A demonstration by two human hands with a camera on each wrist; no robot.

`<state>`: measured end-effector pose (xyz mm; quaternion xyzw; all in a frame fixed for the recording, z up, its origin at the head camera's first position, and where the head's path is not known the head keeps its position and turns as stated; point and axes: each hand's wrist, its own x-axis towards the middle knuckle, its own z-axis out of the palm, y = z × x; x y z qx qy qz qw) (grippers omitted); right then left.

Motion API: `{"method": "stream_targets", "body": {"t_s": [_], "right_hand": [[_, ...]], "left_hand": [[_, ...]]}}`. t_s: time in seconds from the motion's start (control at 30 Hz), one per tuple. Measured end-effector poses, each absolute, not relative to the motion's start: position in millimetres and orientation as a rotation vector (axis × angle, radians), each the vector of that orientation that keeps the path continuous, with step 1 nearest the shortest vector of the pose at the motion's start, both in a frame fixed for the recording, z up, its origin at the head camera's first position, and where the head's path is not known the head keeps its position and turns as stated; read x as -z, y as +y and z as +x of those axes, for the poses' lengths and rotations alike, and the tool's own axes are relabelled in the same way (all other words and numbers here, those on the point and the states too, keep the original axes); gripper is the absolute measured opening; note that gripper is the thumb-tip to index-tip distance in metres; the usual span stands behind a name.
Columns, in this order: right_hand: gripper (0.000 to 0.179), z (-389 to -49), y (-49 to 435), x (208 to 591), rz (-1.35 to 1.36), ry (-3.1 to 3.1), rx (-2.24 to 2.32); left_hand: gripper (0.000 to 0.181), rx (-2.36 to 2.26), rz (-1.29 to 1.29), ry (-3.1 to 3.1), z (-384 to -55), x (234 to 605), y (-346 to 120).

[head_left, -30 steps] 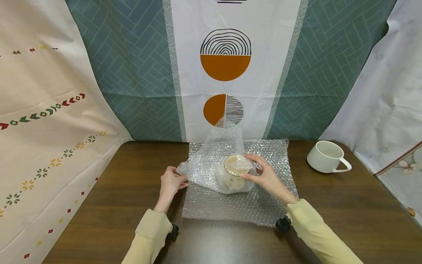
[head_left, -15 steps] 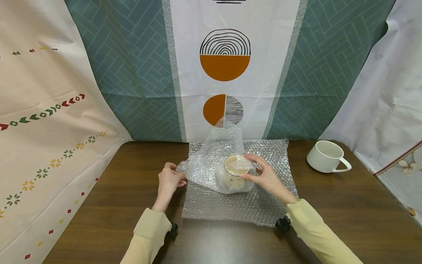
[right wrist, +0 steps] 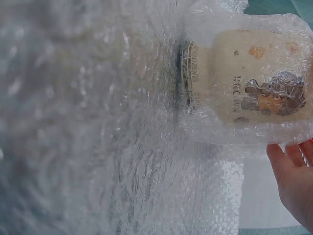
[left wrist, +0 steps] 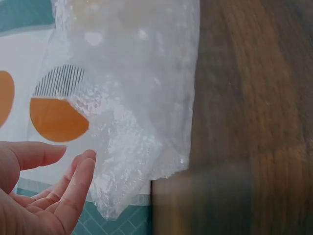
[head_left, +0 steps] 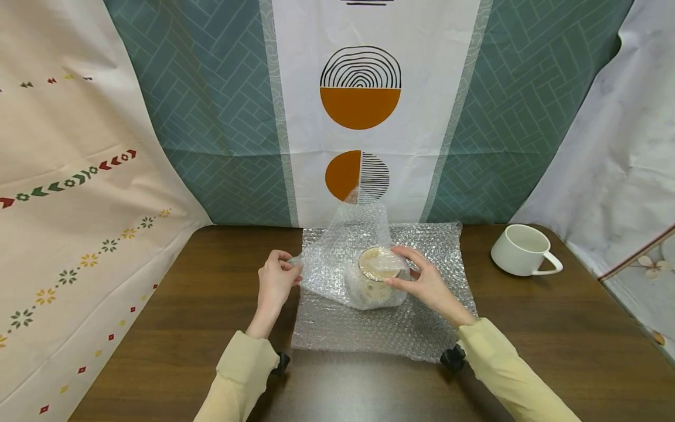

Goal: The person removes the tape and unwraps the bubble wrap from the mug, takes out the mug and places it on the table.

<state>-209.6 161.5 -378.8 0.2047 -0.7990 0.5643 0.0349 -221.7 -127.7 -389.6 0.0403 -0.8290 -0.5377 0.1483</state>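
Observation:
A beige round container [head_left: 377, 266] with a dark rim stands on a sheet of bubble wrap [head_left: 337, 337], more wrap around it. The right wrist view shows a bear picture and lettering on its printed side [right wrist: 259, 83]. My right hand [head_left: 422, 284] holds the wrapped container from the right, thumb and fingertips about its upper part. At the loose left end of the wrap [head_left: 321, 269] is my left hand [head_left: 276, 281], fingertips overlapping that end in the head view. The left wrist view has the fingers [left wrist: 78, 186] beside the wrap's corner [left wrist: 110, 208], a gap between the fingertips.
Back right on the dark wooden table [head_left: 174, 328] stands a white mug [head_left: 519, 249], its handle pointing right. Wrap also rises behind the container in front of a hanging cloth [head_left: 437, 88]. Patterned cloths [head_left: 68, 234] border the table on both sides.
My left hand drew slightly left, then moved up and right onto the wrap's loose end, which is now bunched closer in. My right hand and the container have stayed in place.

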Motion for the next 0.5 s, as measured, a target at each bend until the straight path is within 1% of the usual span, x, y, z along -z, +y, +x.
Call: {"method": "stream_targets", "body": {"t_s": [0.2,0.5], "right_hand": [[0.063,-209,162,379,0.628,-2.464,-1.727],[0.063,-210,163,380,0.63,-2.455,-1.736]], "left_hand": [[0.028,1.491,0.068,-2.389,-220,386,-123],[0.03,1.47,-0.112,-2.361,-218,382,-109]]}}
